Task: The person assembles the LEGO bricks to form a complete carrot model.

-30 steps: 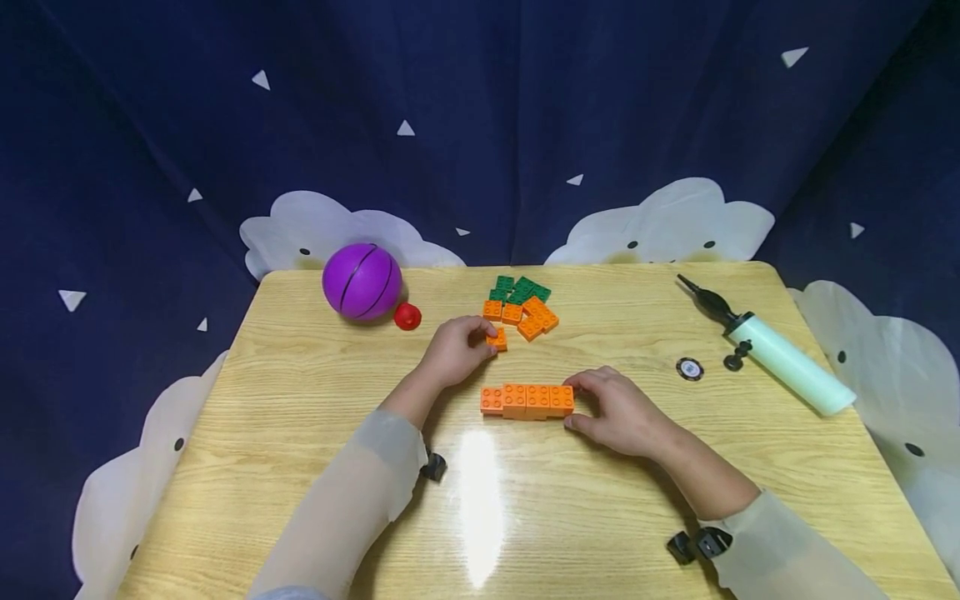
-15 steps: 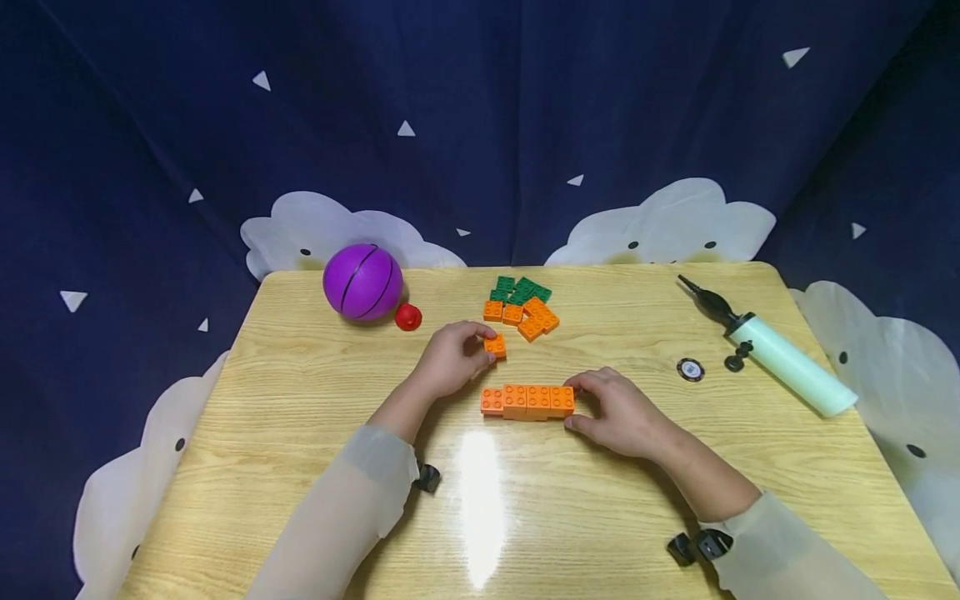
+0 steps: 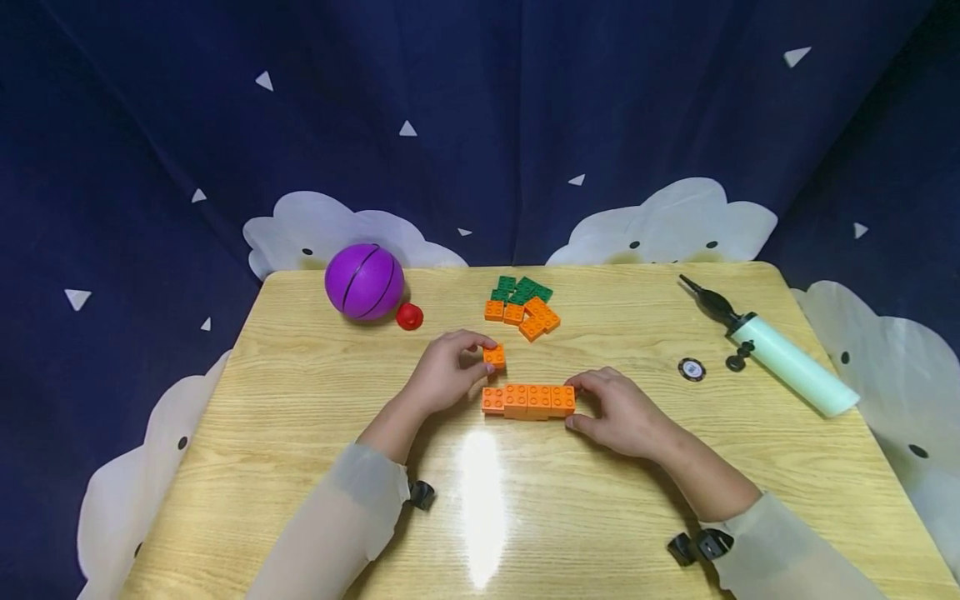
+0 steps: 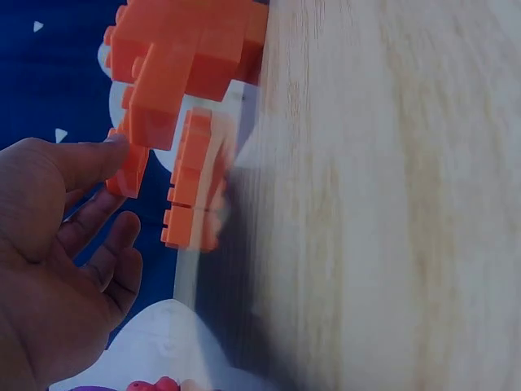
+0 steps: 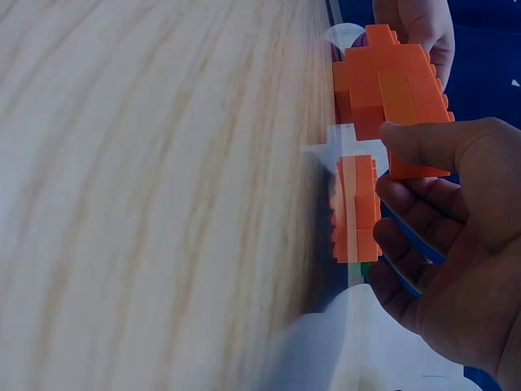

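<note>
My left hand (image 3: 444,372) pinches a small orange toy brick (image 3: 494,357) between thumb and fingers, just behind the left end of a built row of orange bricks (image 3: 527,401). The row runs left to right across the table's middle, its left end stepped lower. At its right end my right hand (image 3: 621,412) holds it with thumb in front and fingers behind. In the right wrist view the thumb lies against the end brick (image 5: 419,171) of the stepped build. The left wrist view shows the pinched brick (image 4: 130,171) close to the build's lower end.
Behind the hands lie several loose orange bricks (image 3: 533,318) and green bricks (image 3: 527,291). A purple ball (image 3: 364,282) and a small red hat-shaped piece (image 3: 409,316) stand at back left. To the right are a poker chip (image 3: 692,369), a black piece (image 3: 739,357) and a hand pump (image 3: 793,365).
My left hand has drawn the small orange brick away from the loose pile, toward the row's left end. The right hand and the row have stayed in place.
</note>
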Tool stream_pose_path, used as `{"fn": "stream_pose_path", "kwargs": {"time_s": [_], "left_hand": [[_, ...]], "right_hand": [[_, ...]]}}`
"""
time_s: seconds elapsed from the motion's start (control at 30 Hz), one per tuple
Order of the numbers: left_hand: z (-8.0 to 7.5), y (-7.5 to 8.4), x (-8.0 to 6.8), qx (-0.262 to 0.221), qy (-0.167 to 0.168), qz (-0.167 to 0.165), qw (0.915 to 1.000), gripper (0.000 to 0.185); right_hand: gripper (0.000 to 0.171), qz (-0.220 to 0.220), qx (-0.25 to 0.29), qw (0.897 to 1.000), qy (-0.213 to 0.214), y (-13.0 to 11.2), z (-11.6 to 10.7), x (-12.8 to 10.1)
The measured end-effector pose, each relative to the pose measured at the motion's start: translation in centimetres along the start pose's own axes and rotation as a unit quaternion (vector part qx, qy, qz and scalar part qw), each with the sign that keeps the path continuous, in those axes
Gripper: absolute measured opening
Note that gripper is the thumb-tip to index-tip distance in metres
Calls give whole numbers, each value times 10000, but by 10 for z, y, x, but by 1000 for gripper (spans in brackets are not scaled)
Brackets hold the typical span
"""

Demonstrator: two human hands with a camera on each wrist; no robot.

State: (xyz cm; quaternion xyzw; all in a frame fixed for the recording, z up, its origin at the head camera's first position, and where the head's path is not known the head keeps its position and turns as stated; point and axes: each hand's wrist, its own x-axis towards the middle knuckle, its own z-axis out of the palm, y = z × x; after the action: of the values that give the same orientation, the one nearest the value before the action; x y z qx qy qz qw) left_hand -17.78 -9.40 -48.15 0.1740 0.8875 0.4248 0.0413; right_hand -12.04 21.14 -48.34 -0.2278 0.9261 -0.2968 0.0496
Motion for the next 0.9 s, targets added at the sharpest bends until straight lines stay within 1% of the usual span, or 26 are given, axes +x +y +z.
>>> {"fn": "stream_pose_path", "kwargs": {"time_s": [0.23, 0.4, 0.53, 0.77, 0.9], "left_hand": [[-4, 8, -12, -133, -3, 210, 9997, 26], [-6, 12, -21, -331, -122, 256, 9990, 27], [-6, 15, -28, -369, -172, 314, 9987, 27], [-8, 19, -35, -331, -52, 454, 9984, 26], [-10, 21, -40, -313, -79, 532, 9981, 27]], "right_hand": [[45, -49, -2, 10000, -7, -1, 0, 0], [46, -58, -34, 10000, 23, -1, -1, 0], [46, -38, -9, 10000, 35, -2, 0, -1], [44, -23, 2, 10000, 24, -1, 1, -2], [44, 6, 4, 10000, 4, -1, 0, -2]]}}
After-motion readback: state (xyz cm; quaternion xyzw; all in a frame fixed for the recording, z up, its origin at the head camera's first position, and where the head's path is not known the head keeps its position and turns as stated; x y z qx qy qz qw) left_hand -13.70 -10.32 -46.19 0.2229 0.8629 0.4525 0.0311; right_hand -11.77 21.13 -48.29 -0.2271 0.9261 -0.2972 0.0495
